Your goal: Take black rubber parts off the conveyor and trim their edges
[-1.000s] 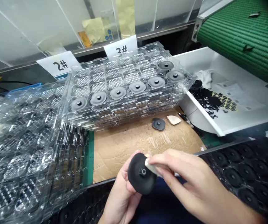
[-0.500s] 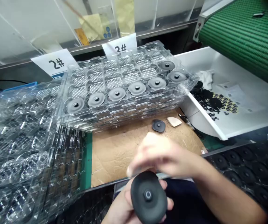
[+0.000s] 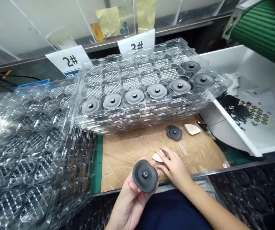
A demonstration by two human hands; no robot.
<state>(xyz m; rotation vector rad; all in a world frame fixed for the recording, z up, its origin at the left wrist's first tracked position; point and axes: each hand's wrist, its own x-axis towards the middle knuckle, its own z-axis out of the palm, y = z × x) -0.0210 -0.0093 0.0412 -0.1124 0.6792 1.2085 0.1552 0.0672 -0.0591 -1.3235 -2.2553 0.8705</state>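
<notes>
the left hand [image 3: 134, 198] is closed about a black disc [image 3: 145, 176], fingers behind it and thumb near the lower left of its rim, a narrow hold at the edge that leaves the face uncovered. the disc is raised above the near edge of the cardboard [image 3: 125, 148]. its dished face tips up toward the camera, the small hub standing out from the middle; the outline is rounded and about as broad as it is long, so i cannot tell a long axis.

the right hand [image 3: 175, 171] is palm down, fingers partly spread, touching a pale wedge [image 3: 158, 157] on the cardboard. i cannot tell whether it is pinched or merely under the fingertips. the wedge's narrow end points left, its long axis running roughly side to side.

a second ago the right hand had the wedge against the disc's rim; half a second ago it was a blur above the disc. now it is down on the cardboard, well clear of the disc's face. the second disc [image 3: 174, 132] stays beside the cream pads [image 3: 192, 129], and the clear tray [image 3: 110, 88] still carries seven discs [image 3: 134, 96].
</notes>
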